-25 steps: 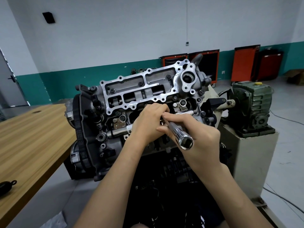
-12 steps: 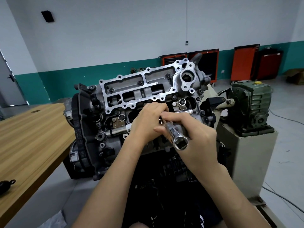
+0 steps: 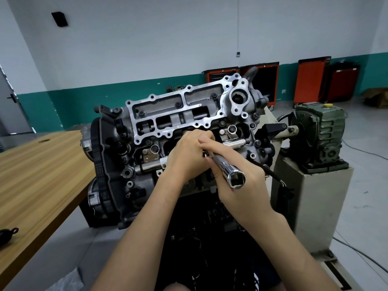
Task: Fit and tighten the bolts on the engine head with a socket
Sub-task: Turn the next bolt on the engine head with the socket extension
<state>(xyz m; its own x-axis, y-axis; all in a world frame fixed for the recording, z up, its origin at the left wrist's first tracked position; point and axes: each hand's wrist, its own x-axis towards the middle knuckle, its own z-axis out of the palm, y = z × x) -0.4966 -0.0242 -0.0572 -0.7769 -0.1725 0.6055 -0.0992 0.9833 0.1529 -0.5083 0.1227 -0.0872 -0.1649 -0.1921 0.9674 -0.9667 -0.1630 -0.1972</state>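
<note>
The grey engine head [image 3: 178,114] stands tilted toward me on a stand, with several dark bolts in its silver frame. My right hand [image 3: 241,181] grips a long chrome socket [image 3: 230,172], whose square open end points at me. My left hand [image 3: 186,158] is curled over the socket's far end, against the head's middle. What my left fingers hold is hidden. A chrome shaft [image 3: 235,143] lies across the head just behind my hands.
A wooden table [image 3: 37,175] runs along the left, with a small black object [image 3: 7,234] near its front edge. A green gearbox [image 3: 319,133] sits on a pale pedestal [image 3: 304,202] at the right. Orange tool cabinets [image 3: 310,80] line the far wall.
My right hand has shifted the socket slightly, so its open end swung down and right toward me. My left hand has stayed at the head's middle.
</note>
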